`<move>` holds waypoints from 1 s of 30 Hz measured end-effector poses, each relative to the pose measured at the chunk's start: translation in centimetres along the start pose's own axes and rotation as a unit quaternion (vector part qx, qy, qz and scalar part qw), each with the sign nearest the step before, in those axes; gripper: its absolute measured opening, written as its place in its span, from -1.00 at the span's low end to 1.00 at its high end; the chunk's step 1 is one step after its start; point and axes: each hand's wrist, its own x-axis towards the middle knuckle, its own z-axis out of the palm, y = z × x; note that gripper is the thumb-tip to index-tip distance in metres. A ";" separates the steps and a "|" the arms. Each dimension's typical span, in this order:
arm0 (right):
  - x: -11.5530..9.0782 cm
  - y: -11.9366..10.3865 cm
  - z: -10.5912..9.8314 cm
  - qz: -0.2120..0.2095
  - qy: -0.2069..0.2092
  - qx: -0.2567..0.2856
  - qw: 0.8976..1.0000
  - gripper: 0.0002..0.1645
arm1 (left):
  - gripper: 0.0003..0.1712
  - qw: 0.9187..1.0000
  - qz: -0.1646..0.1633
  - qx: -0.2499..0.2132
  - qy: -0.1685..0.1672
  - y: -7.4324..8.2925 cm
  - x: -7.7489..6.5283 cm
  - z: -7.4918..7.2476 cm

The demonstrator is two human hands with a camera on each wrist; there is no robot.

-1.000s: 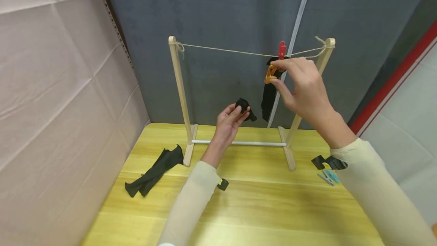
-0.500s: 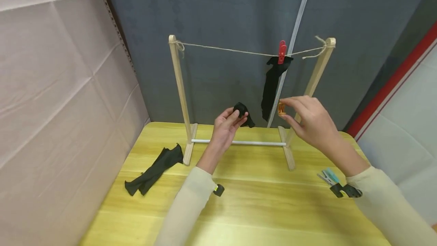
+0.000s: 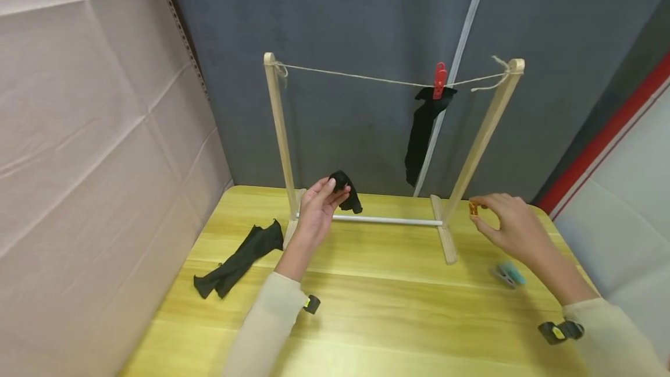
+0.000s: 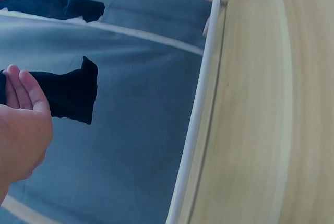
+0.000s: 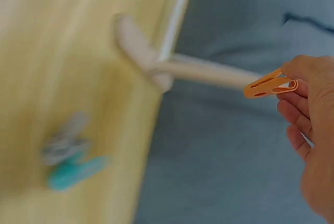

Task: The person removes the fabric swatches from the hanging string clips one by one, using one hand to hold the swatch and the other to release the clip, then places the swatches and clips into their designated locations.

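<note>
Between thumb and fingers, my left hand [image 3: 316,214] pinches a black sock [image 3: 352,198], whose loose end dangles; the left wrist view also has this sock [image 4: 70,93]. Out to the right, my right hand [image 3: 515,228] pinches an orange clothespin [image 3: 473,209] by its end, plainly seen in the right wrist view as an orange clothespin [image 5: 269,86]. On the string line [image 3: 361,78] another black sock [image 3: 421,138] hangs from a red clothespin [image 3: 439,81]. More black sock fabric [image 3: 241,258] lies on the table at the left.
A wooden rack [image 3: 484,138] carries the string, with a white bar [image 3: 387,220] low between its posts. On the table's right side lie a grey clothespin [image 3: 504,277] and a teal clothespin [image 3: 514,272]. Behind the rack hangs a grey curtain [image 3: 340,16].
My right hand has come down and right, away from the line, with the orange clothespin. My left hand has shifted down and left, still holding the black sock.
</note>
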 end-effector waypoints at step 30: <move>-10.5 8.0 5.2 0.182 -0.154 0.032 0.971 -0.51 | -0.82 0.978 -0.064 0.106 0.167 7.2 -6.5 -13.9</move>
